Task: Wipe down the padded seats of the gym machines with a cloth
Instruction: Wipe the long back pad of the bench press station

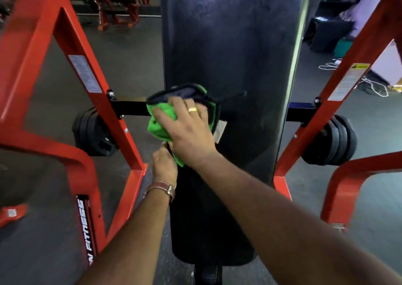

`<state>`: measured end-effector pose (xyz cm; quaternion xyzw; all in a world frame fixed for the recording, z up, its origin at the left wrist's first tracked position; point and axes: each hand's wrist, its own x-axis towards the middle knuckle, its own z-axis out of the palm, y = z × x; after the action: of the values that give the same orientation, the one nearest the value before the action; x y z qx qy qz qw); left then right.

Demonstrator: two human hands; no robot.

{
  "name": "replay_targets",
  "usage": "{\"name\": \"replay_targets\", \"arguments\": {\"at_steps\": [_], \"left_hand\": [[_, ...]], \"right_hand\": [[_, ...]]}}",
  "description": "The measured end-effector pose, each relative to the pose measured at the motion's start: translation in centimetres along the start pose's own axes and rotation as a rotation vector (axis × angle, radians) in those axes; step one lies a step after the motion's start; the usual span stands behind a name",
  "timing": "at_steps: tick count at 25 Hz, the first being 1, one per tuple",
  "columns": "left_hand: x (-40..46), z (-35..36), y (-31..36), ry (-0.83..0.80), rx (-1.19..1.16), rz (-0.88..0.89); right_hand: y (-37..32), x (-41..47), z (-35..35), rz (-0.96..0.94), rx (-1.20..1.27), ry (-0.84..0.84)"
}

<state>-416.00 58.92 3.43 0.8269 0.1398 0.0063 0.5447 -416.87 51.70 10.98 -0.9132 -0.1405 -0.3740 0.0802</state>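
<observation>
Right grip (pixel 187 128) flat, pressing green cloth (pixel 162 119) at back pad (pixel 228 45) left edge | left grip (pixel 164 165) unclear | cloth soft, light; bunch its middle.

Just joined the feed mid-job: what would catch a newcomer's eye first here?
The bright green cloth at centre frame, pressed by the right hand against the lower left edge of the black back pad. The left hand sits just below it at the seat pad. Red frame bars flank both sides.
</observation>
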Motion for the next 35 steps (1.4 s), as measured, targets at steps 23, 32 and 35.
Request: {"name": "replay_targets", "arguments": {"at_steps": [23,32,35], "left_hand": [[-0.6,1.3,-6.8,-0.072,-0.346,-0.039],[-1.0,2.3,-6.5,0.147,-0.316,-0.138],[-0.3,2.0,-7.1,0.021,-0.305,-0.213]], "right_hand": [[0.8,-14.3,4.4,0.124,-0.028,0.069],[7.5,-8.7,-1.8,0.675,0.035,0.293],[2.6,-7.1,1.2,0.422,0.006,0.185]]}}
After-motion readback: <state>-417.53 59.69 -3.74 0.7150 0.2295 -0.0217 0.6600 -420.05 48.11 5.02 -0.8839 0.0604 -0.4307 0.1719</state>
